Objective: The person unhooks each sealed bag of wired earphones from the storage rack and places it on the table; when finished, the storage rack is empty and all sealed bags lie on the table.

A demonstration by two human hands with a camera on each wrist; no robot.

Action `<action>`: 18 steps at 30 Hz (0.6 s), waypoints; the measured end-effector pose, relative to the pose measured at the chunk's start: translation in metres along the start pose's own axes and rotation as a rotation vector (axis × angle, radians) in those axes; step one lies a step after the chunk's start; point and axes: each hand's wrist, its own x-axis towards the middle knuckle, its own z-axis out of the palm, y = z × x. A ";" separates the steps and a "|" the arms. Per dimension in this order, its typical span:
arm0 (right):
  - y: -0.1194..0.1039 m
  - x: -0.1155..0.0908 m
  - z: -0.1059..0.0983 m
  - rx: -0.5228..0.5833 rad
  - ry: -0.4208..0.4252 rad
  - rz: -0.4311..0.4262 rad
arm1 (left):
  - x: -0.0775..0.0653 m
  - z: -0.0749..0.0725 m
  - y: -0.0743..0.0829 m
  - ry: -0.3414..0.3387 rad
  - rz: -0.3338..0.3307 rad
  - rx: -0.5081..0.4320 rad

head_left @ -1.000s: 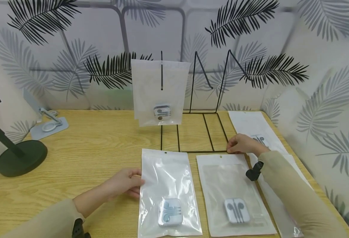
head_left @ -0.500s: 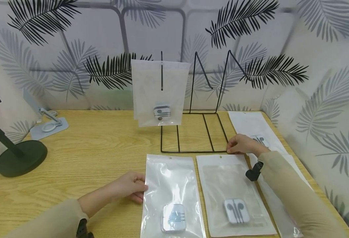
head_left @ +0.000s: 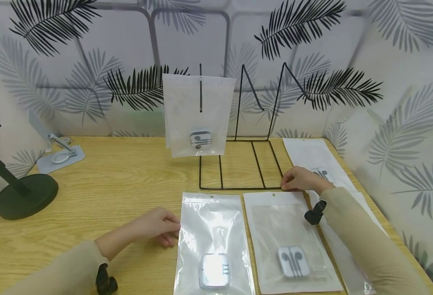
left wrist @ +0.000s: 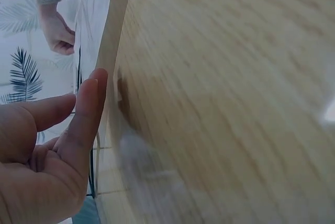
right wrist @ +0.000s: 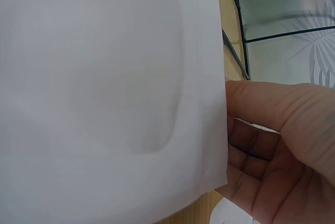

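Head view: toward the near edge of the desk (head_left: pixel 102 172) lies a glossy pouch (head_left: pixel 216 233) with a white case (head_left: pixel 214 270) inside. It should handle light, limp and slippery, the rigid case weighting its lower end; the upper border by the hang hole (head_left: pixel 212 196) looks the best hold. At its left border, the left hand (head_left: pixel 159 226) keeps a slightly parted grip, nothing visibly held. Farther off, the right hand (head_left: pixel 301 179) appears to pinch the near right corner of the wire rack (head_left: pixel 263 188).
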 end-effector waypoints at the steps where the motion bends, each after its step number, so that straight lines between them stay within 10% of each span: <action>1: 0.000 0.000 0.000 0.001 -0.001 0.004 | 0.000 -0.001 -0.001 0.004 -0.004 0.000; 18: 0.001 0.001 -0.001 0.007 -0.011 0.017 | 0.004 -0.052 0.023 0.076 0.096 0.044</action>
